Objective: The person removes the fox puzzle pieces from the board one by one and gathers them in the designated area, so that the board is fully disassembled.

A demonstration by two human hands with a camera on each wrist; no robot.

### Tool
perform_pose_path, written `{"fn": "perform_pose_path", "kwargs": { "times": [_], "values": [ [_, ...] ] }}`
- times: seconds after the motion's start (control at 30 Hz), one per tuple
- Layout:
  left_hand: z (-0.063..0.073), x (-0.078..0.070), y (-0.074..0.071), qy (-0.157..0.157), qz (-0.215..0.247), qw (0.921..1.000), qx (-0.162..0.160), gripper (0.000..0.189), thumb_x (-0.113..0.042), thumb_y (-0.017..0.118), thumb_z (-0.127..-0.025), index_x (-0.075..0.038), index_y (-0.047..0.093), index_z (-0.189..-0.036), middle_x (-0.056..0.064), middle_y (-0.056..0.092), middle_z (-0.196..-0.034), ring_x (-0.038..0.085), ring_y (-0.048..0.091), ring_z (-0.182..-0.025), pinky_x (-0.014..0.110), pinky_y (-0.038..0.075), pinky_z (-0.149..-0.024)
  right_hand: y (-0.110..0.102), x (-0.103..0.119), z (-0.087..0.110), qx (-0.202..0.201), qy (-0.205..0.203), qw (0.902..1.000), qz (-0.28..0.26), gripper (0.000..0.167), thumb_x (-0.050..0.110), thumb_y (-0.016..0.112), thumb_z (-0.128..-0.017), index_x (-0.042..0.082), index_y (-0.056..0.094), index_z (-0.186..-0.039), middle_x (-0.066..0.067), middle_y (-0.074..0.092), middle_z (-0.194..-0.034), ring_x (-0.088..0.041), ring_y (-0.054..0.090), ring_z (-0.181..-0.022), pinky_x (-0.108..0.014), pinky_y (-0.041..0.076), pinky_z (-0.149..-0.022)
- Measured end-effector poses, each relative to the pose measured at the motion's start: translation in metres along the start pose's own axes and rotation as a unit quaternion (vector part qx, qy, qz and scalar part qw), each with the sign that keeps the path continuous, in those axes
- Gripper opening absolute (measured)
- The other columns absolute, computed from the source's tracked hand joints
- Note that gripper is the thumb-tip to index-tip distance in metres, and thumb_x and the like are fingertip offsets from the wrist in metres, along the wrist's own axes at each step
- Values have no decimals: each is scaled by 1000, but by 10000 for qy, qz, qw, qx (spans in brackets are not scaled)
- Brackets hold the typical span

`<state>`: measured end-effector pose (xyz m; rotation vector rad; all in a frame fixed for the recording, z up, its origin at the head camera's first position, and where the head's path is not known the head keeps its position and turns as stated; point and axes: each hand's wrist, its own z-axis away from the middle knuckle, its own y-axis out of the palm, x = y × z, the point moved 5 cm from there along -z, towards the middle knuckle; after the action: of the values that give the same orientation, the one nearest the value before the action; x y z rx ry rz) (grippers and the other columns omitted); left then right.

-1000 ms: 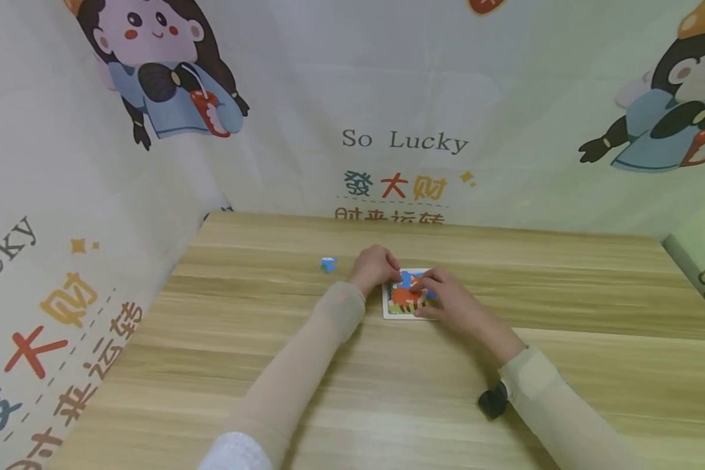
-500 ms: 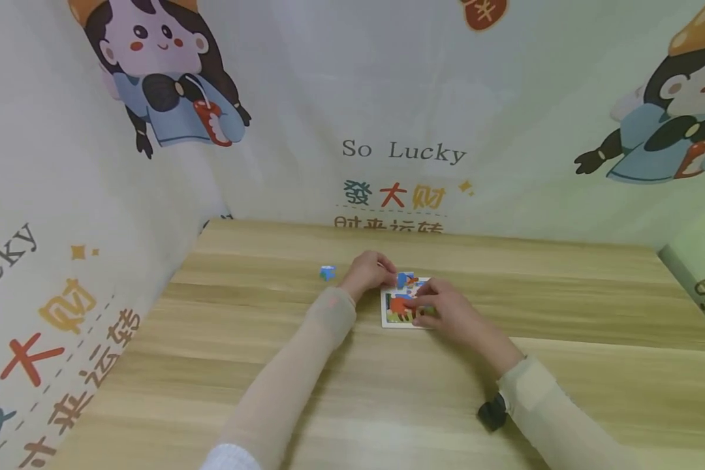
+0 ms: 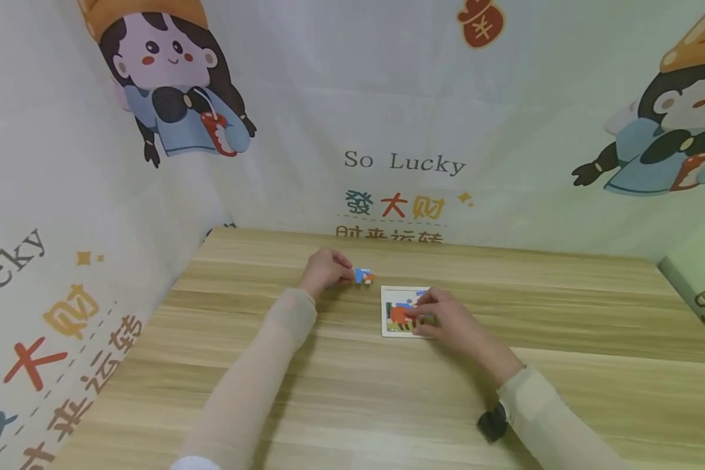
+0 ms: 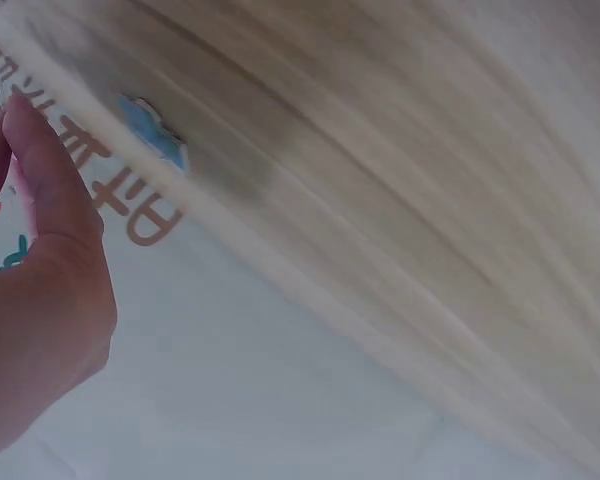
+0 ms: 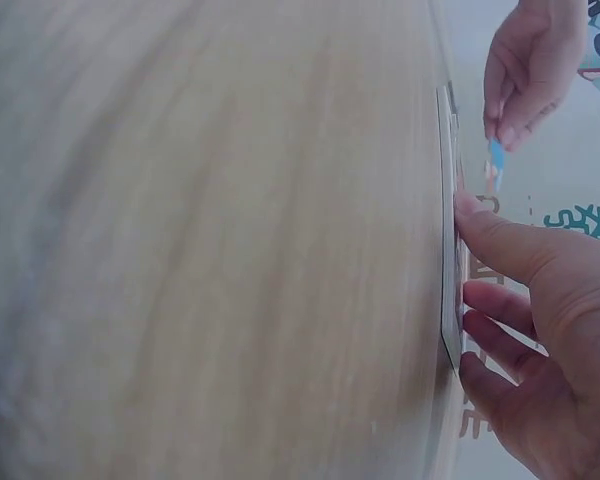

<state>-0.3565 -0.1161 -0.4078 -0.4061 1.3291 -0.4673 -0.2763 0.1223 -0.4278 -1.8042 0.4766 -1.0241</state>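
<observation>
My left hand [image 3: 327, 269] pinches a blue and orange jigsaw piece [image 3: 362, 276] between thumb and fingers, above the table to the left of the puzzle. The puzzle tray [image 3: 386, 294] has a white border and holds an orange animal picture, with a bare pale area along its upper left. My right hand [image 3: 454, 321] rests fingertips and thumb on the picture, covering its right side; the right wrist view shows the fingers pressing on the tray's top. A second loose blue piece [image 4: 155, 132] lies on the table in the left wrist view; the left hand hides it in the head view.
The wood-grain table [image 3: 358, 405] ends against a printed cloth backdrop [image 3: 294, 130] at the back and sides. A black object [image 3: 493, 422] is beside the right sleeve at the wrist.
My left hand has lifted the blue and orange piece out of the tray's upper part and carried it left. The right hand stays on the puzzle.
</observation>
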Motion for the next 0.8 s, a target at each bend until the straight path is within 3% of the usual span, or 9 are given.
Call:
{"fn": "perform_pose_path", "kwargs": {
  "times": [0.13,0.3,0.43,0.67,0.8],
  "values": [
    [-5,6,-5,-180,-340,9991,-180,17,-3,79,-82,0,72,-98,11,73,-95,6,60,-64,17,51,-64,-2,1,1,37,74,10000,-39,38,19,79,-83,8,72,-118,-11,60,-112,-29,57,-106,-47,50,-95],
    [-8,10,-4,-345,-308,9987,-232,18,-1,79,-81,0,72,-97,12,72,-98,6,61,-64,15,52,-62,-3,0,1,144,209,9996,-81,37,21,78,-84,9,72,-119,-10,60,-114,-29,56,-109,-48,49,-97],
    [-6,11,-7,-328,-266,9988,-248,13,-3,76,-85,-1,71,-97,13,72,-99,8,62,-67,18,54,-64,-2,0,0,113,212,9997,-15,37,21,79,-83,9,73,-117,-9,60,-113,-28,57,-108,-47,49,-97],
    [-3,13,-13,-232,-330,9989,-238,9,-6,71,-87,-6,70,-95,5,69,-86,15,61,-75,20,47,-64,-1,0,1,110,200,9997,-8,37,21,79,-83,9,73,-118,-9,60,-113,-28,57,-108,-47,50,-97],
    [-3,11,-10,-107,-66,9997,-191,15,-6,71,-86,-4,71,-100,10,74,-93,12,60,-71,19,46,-63,-1,0,1,38,107,9999,63,36,21,78,-84,9,73,-117,-9,61,-112,-29,58,-107,-48,50,-97]
  ]
}}
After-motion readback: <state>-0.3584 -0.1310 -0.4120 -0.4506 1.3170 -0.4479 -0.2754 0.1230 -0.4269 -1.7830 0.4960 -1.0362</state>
